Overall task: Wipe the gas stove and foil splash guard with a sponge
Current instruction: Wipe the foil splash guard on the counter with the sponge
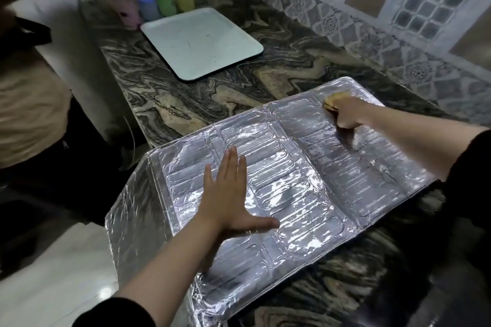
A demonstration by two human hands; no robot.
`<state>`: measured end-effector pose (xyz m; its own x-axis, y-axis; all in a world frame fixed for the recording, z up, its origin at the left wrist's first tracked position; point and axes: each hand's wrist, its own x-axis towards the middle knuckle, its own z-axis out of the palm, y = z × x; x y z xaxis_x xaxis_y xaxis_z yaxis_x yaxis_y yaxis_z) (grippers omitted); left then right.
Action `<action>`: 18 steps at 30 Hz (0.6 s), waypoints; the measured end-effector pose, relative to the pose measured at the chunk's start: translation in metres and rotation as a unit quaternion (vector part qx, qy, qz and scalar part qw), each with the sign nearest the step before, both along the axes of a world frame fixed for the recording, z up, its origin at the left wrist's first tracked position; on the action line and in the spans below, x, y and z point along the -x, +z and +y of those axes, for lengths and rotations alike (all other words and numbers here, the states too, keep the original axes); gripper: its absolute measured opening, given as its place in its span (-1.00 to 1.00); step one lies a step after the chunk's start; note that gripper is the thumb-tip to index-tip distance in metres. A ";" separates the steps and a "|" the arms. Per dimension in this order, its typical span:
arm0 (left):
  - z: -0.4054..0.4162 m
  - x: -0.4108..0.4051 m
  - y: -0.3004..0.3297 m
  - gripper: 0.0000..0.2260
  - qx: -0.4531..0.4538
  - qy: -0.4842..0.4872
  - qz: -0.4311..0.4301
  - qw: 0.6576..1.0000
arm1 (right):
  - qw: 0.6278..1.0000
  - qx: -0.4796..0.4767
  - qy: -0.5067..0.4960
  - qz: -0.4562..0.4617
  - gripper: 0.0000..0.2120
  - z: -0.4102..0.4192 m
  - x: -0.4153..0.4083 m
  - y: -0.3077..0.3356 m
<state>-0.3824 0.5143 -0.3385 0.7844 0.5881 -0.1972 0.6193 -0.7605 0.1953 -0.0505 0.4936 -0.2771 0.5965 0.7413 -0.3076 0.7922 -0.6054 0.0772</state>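
My left hand (225, 202) lies flat and open on the foil guard (292, 194), near its middle. At its far corner my right hand (345, 113) squeezes the sponge (330, 101). Rubbing hard might tear or crumple the thin foil.

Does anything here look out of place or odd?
Yes: the foil guard lies flat on the counter instead of standing, its left panel drooping over the edge. The left hand presses it while the right hand holds the sponge.
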 end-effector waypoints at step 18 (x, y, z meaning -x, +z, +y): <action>0.001 0.000 -0.002 0.34 -0.005 0.002 -0.004 1.000 | 0.989 0.010 0.145 0.038 -0.15 0.018 0.024 -0.026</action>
